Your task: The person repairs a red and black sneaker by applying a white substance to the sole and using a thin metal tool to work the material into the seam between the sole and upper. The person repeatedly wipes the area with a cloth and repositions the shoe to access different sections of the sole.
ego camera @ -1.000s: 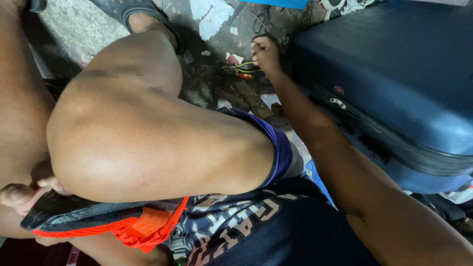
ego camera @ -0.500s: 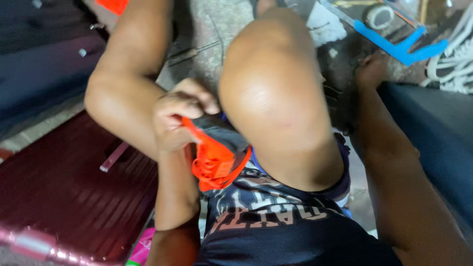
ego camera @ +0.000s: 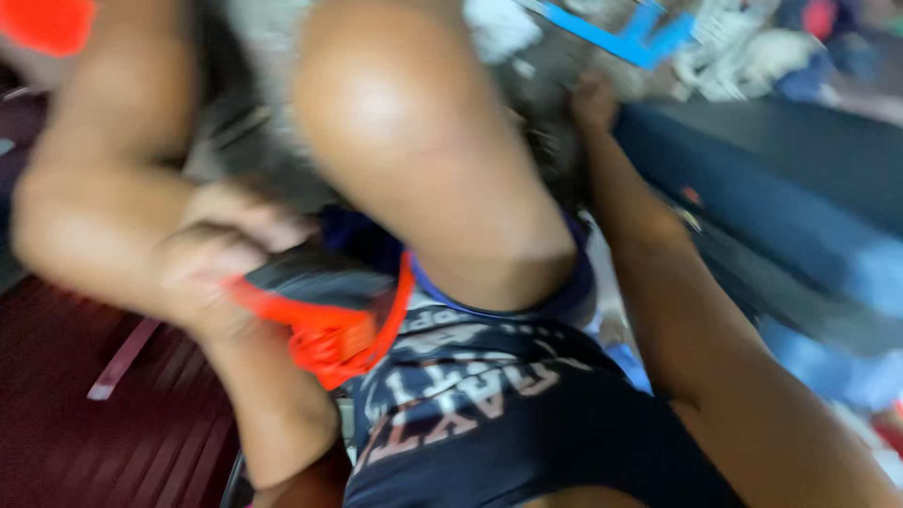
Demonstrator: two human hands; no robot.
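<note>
Between your raised knees, your left hand [ego camera: 221, 249] has its fingers [ego camera: 254, 221] curled shut on the dark pouch with orange trim [ego camera: 324, 310], which lies against your lap just below them. Your right hand [ego camera: 594, 102] reaches far forward, fingers touching the near edge of the blue suitcase [ego camera: 800, 198]; blur hides how far they are open. Below the left fingers lies a ribbed maroon suitcase [ego camera: 103, 423]. Beyond the right fingers, a blue strip [ego camera: 611, 33] lies on the cluttered floor.
</note>
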